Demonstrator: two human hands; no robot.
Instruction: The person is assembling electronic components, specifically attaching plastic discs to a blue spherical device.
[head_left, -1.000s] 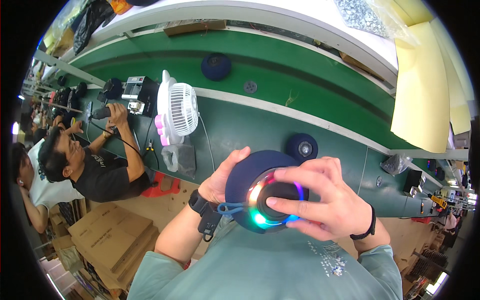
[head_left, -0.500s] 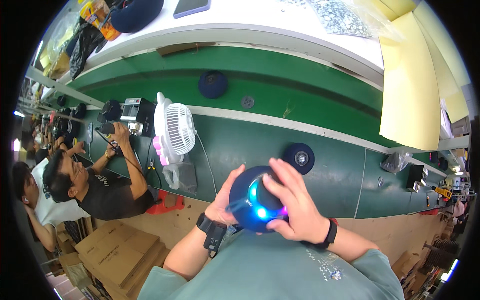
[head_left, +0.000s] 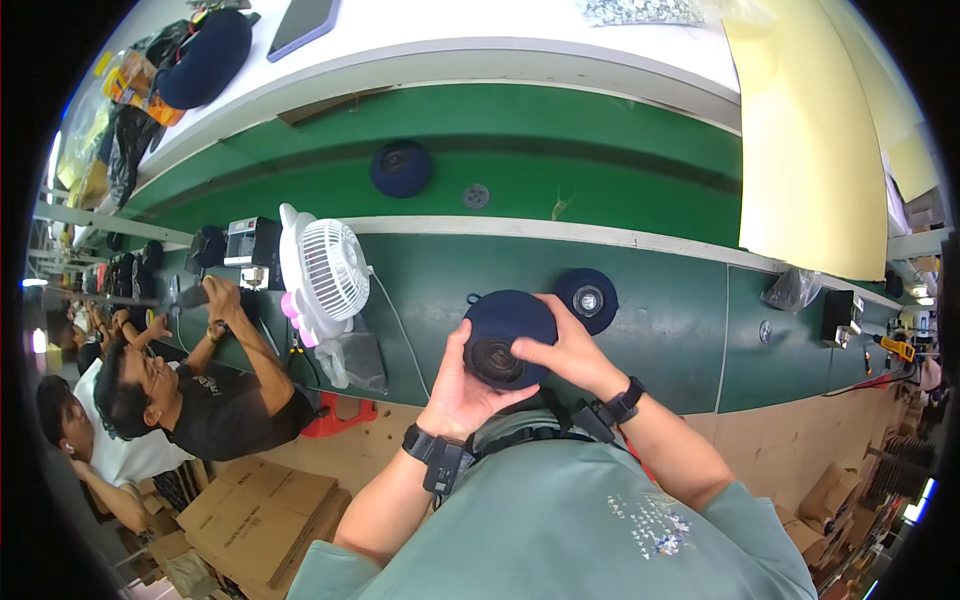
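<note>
Left forearm [head_left: 385,510] and right forearm [head_left: 680,452] angle in toward each other, left hand [head_left: 455,395] kinda cupped, thumb upright, right hand [head_left: 578,352] curled, thumb poking left.

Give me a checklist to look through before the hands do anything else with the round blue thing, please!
1. Left hand holding the round blue thing: ok.
2. Right hand holding it too: ok, thumb by its dark round patch.
3. One hand free: not ok, both are on it.
4. Lights on it glowing: cannot tell, none show from this side.
5. Other blue one resting on the green bench: ok.
6. White fan apart from both hands: ok.
</note>
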